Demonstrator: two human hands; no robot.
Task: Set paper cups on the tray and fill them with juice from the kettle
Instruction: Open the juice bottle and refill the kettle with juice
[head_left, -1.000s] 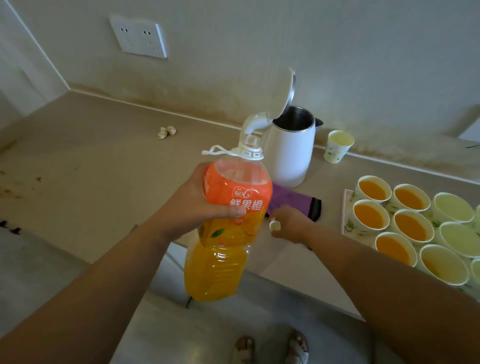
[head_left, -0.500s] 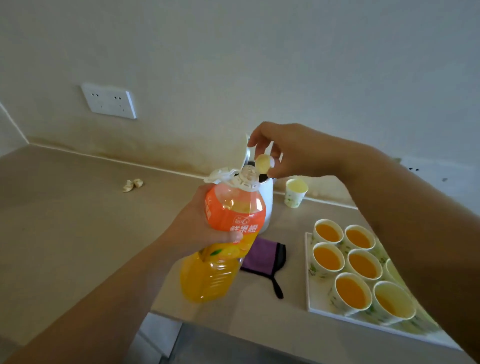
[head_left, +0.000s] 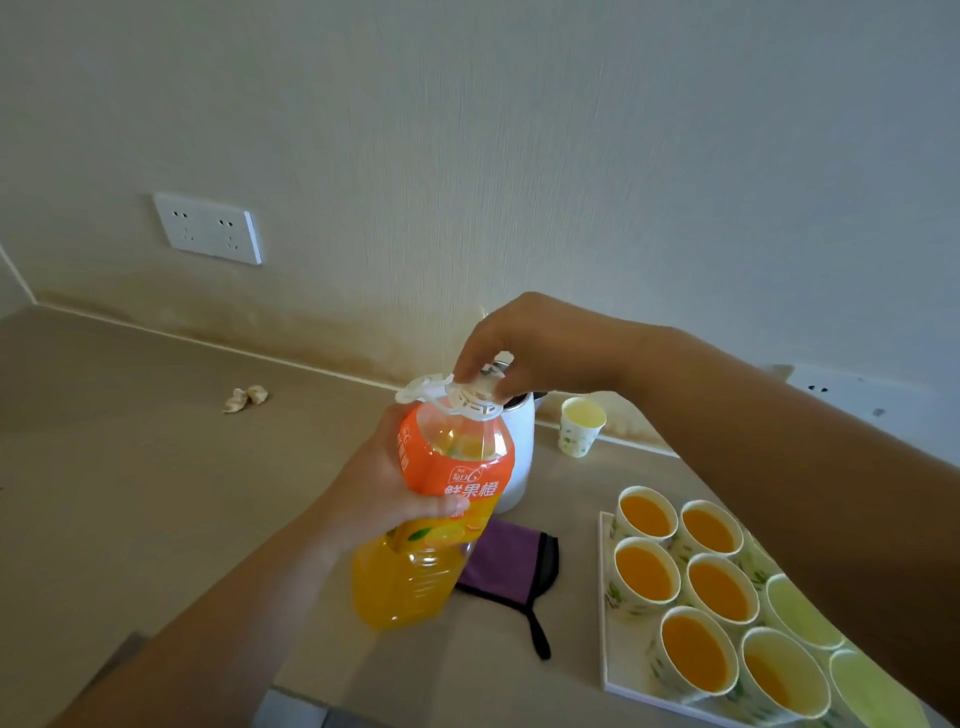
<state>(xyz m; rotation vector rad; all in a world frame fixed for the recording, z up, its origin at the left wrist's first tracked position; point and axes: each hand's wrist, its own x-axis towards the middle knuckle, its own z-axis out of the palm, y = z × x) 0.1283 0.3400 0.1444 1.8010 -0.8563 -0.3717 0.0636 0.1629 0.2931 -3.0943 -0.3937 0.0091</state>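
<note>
I see left grip (head_left: 374, 499) wrapped round bottle (head_left: 457, 467), mid-frame, neck tilted up-right. Right grip (head_left: 530, 343) pinches cap (head_left: 475, 397) at neck top; I judge twist runs about neck axis. Kettle (head_left: 519, 452) just behind bottle; cups (head_left: 644, 519) on tray (head_left: 621, 670), lower right.

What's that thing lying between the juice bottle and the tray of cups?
A purple cloth with black edging, flat on the counter, shown in the head view.
</note>
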